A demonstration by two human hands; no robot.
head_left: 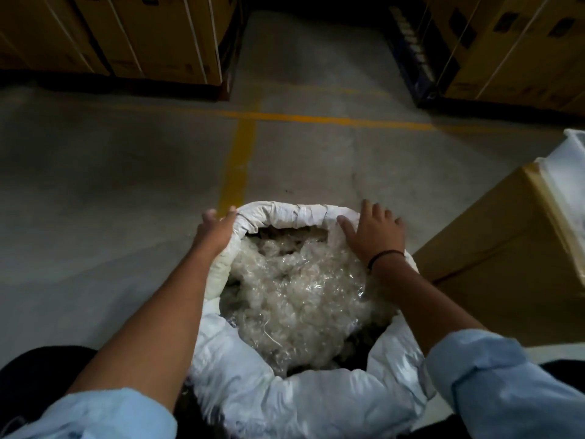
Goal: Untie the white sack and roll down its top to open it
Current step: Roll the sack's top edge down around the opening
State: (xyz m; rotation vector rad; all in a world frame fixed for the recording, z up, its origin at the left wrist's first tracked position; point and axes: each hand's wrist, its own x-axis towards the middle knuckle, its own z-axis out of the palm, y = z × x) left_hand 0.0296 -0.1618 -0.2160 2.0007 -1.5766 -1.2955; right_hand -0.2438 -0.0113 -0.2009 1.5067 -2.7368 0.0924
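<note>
Sack, near centre on floor: untied, mouth open, far rim rolled thick, near edge slack, likely left to roll; my right hand splayed flat on right rim, my left hand on left rim, grip not discernible.

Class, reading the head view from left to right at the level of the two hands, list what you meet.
In order: floor → left hand → rolled top of the white sack → right hand → cardboard box.
</note>
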